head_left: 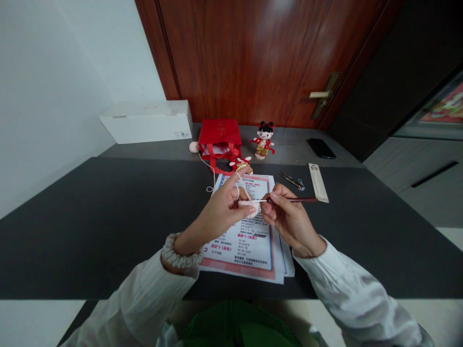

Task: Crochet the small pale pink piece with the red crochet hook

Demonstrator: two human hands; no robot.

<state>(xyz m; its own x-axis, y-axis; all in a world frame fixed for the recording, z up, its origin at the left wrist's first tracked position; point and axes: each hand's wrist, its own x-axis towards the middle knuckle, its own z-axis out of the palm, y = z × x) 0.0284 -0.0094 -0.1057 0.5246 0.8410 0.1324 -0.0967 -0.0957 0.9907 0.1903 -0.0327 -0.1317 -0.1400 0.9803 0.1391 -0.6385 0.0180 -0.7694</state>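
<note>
Standing by the wall: a long white box [148, 124] at the back left of the dark table [83, 221]
Wrist: a pale gathered hair tie [182, 251] worn around the left one, just above a white sleeve
Ball: a round pale pink ball [194, 147] touching the left side of the red bag, with a thin strand trailing forward over the table
Bag: a red bag [220, 131] with its handles hanging toward the front
Left hand: the person's left hand [222, 208] is closed in a pinch on the small pale pink yarn piece [252, 210], with yarn looped over its raised finger
Small doll: a red and gold doll [243, 166] lying in front of the bag, partly behind the left hand
Yarn piece: held above the printed sheets [249, 262], between the two hands
Big doll: a black-haired doll [264, 140] upright near the door [249, 62]
Right hand: the person's right hand [285, 214] grips the dark red handle of a thin hook [306, 199], its metal tip at the yarn piece
Tool: a small metal tool [291, 180] with a coloured cord, beyond the right hand
Packet: a slim white packet [318, 183], lying in front of a black phone [321, 148]
</note>
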